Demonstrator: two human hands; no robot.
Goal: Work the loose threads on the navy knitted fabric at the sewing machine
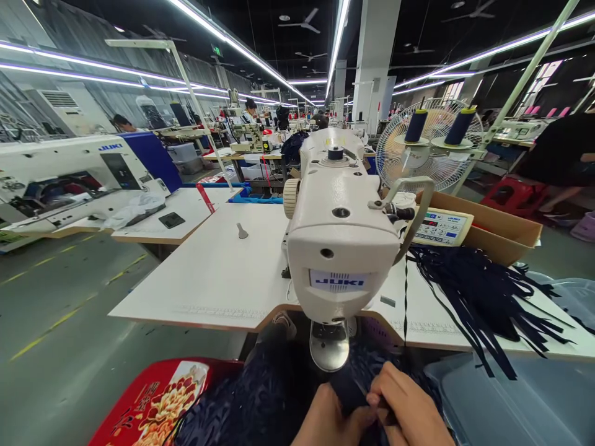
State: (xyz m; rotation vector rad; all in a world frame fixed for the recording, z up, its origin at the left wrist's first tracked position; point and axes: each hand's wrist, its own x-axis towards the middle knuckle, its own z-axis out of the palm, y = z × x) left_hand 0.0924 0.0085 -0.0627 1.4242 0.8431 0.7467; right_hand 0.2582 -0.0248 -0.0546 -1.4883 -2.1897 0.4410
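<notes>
A white Juki sewing machine (341, 241) stands on a white table (218, 272), its head facing me. Just below its needle plate (329, 345), my left hand (328, 418) and my right hand (409, 412) pinch a piece of dark navy fabric (346, 390) between them. More navy fabric (246, 402) is heaped in my lap. A pile of navy strips (478, 297) lies on the table to the right of the machine.
A control panel (441, 226), a cardboard box (502, 232), two navy thread cones (416, 126) and a fan (427, 148) sit right of the machine. A grey bin (520, 402) is lower right, a red stool (149, 402) lower left. Other workstations and people fill the background.
</notes>
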